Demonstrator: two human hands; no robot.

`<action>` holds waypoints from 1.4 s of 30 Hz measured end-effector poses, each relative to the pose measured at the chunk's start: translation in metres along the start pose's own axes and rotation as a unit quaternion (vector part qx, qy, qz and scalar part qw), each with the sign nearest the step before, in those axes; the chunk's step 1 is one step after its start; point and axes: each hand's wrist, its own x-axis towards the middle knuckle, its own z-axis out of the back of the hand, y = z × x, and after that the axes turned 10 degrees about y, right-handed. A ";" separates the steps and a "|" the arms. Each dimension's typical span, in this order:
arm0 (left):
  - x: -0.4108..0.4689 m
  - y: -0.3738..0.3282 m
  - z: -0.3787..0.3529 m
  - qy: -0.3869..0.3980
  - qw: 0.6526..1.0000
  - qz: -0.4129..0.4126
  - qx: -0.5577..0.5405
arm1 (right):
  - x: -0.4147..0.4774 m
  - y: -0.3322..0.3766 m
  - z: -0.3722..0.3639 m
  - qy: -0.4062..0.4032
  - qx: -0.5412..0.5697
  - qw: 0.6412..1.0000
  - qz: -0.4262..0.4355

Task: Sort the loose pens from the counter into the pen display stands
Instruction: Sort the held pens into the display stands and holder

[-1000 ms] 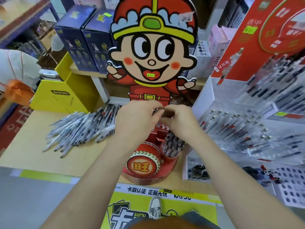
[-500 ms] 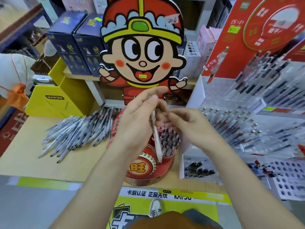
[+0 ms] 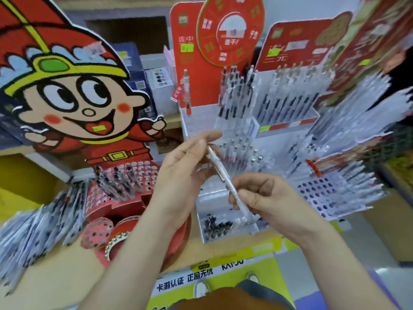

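Observation:
A clear white pen [image 3: 225, 180] is held slanted between both hands. My left hand [image 3: 181, 175] pinches its upper end with the fingertips. My right hand [image 3: 266, 198] grips its lower part, tip pointing down. The hands hover in front of a white tiered pen display stand [image 3: 252, 130] with a red backboard. To the left stands a red cartoon-figure pen stand [image 3: 125, 182] holding a few pens in its holes. A heap of loose pens [image 3: 33, 229] lies on the wooden counter [image 3: 55, 276] at the far left.
A second white pen stand [image 3: 330, 193] with many bare holes sits at the right, more pen racks behind it. A shallow white tray [image 3: 221, 224] of small dark parts lies under my right hand. Yellow boxes [image 3: 22, 175] stand at the left; blue boxes sit behind the cartoon figure.
My view has swung right, toward the white stands. Both hands moved right from the red stand, and the right hand now grips the pen that the left hand alone held.

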 end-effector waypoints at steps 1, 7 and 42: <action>0.002 0.002 -0.006 0.013 1.000 0.006 0.000 | -0.006 0.001 0.006 -0.015 -0.001 1.000 0.002; 0.012 0.024 -0.037 0.003 0.997 0.009 0.072 | -0.029 -0.005 0.044 -0.064 -0.012 0.998 0.016; 0.105 0.146 -0.219 -0.042 0.971 -0.034 0.233 | -0.145 -0.027 0.287 -0.423 -0.231 0.875 0.056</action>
